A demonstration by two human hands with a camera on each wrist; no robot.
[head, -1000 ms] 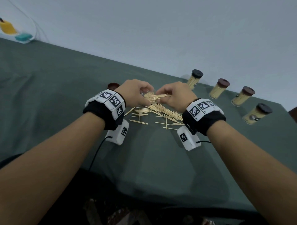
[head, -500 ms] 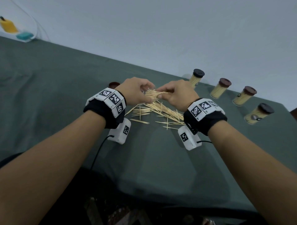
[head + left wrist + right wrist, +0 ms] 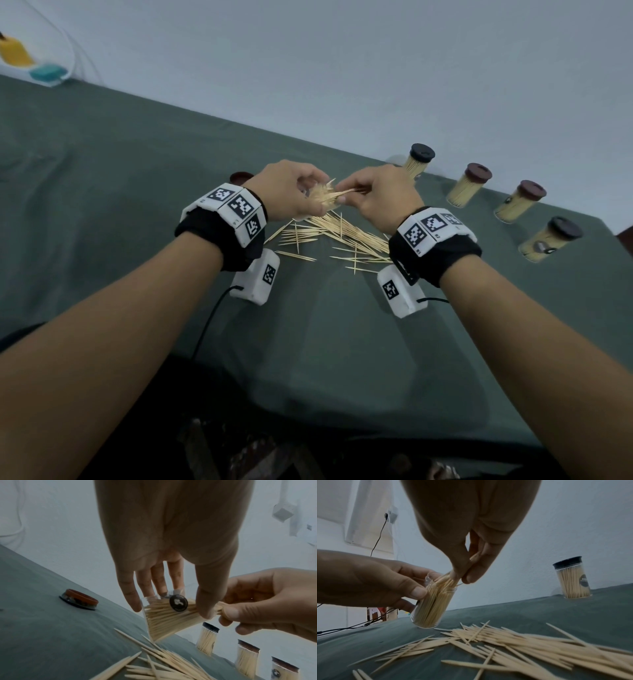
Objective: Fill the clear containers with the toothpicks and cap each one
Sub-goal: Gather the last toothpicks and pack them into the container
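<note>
Far left of the pile (image 3: 337, 236), at the tabletop (image 3: 102, 178) edge by the wall: a yellow thing (image 3: 13, 53) and a teal thing (image 3: 46, 72), blurred. Nearer the pile, just left of it: loose brown cap (image 3: 79, 599) lying flat on the green cloth, partly hidden behind the left wrist in the head view. Above the pile's left end: left hand (image 3: 289, 192), thumb and fingers (image 3: 130, 595) curled round an uncapped clear jar (image 3: 430, 604), jar tilted with its mouth toward the right hand, nearly full of toothpicks, round dark sticker on its side, base low over the cloth; touching it or not, cannot tell. At the jar mouth, above the pile: right hand (image 3: 380, 195), thumb and forefinger pinched shut on a small bunch (image 3: 447, 578) of toothpicks, tips fanned into the mouth, other fingers loosely curled. On the tabletop under both hands: the pile itself, loose toothpicks scattered and crossing, a few strays toward the near edge. Right of the pile, well apart from it: four filled jars standing upright in a row, one with a black cap (image 3: 418, 161) by the wall, then three with brown caps (image 3: 471, 185) (image 3: 520, 202) (image 3: 549, 240) running toward the near right.
</note>
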